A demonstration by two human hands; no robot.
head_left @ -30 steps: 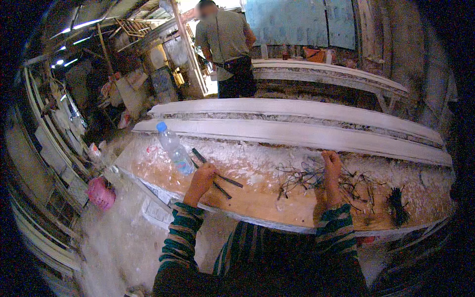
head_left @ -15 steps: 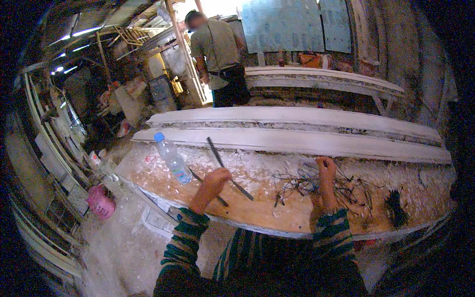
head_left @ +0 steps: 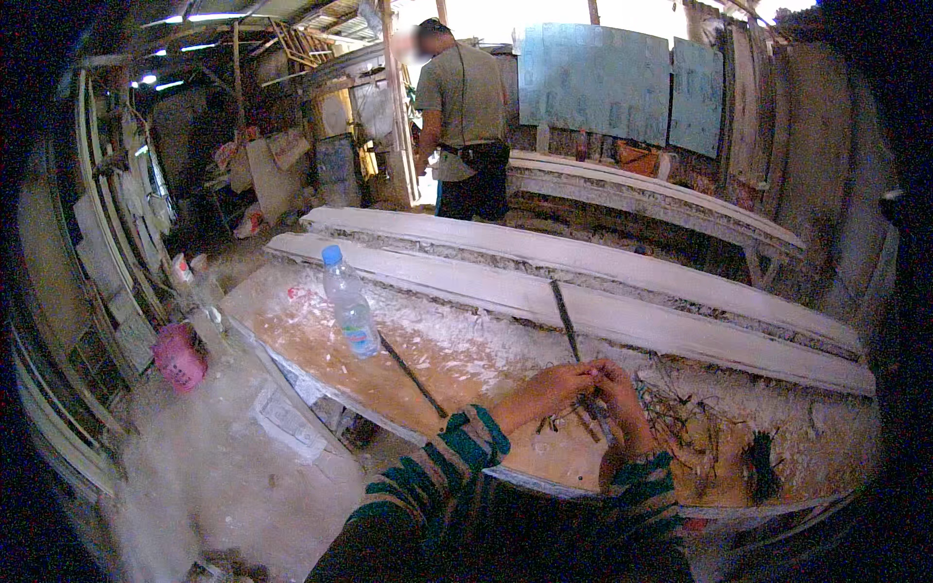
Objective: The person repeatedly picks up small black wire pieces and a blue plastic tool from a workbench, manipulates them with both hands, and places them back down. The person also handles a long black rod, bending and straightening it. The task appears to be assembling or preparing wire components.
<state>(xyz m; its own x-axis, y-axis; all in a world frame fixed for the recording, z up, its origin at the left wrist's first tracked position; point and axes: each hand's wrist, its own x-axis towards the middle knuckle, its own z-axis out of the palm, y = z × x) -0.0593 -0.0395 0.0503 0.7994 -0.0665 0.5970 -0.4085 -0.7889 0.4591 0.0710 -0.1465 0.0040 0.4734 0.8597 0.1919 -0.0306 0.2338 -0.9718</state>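
Observation:
My left hand (head_left: 554,391) and my right hand (head_left: 624,406) meet over the workbench (head_left: 330,374), fingertips pinched together. A narrow dark strip (head_left: 564,316) runs from beyond the hands to beneath them and appears held in the left fingers. Whatever is between the right fingertips is too small to make out. Beside the right hand lies a loose tangle of thin dark strands (head_left: 680,418). Farther right sits a compact black bundle (head_left: 763,466). Another dark strip (head_left: 413,377) rests on the wood, left of my left hand.
A clear plastic bottle with a blue cap (head_left: 350,306) stands on the bench's left part. Long white-coated boards (head_left: 466,282) lie along the far side. Beyond them a person (head_left: 462,117) stands near another long bench (head_left: 661,189). A pink container (head_left: 181,358) is on the floor at left.
My left hand has moved right to meet my right hand, and the nearby dark strip has shifted right with it. The view has turned slightly.

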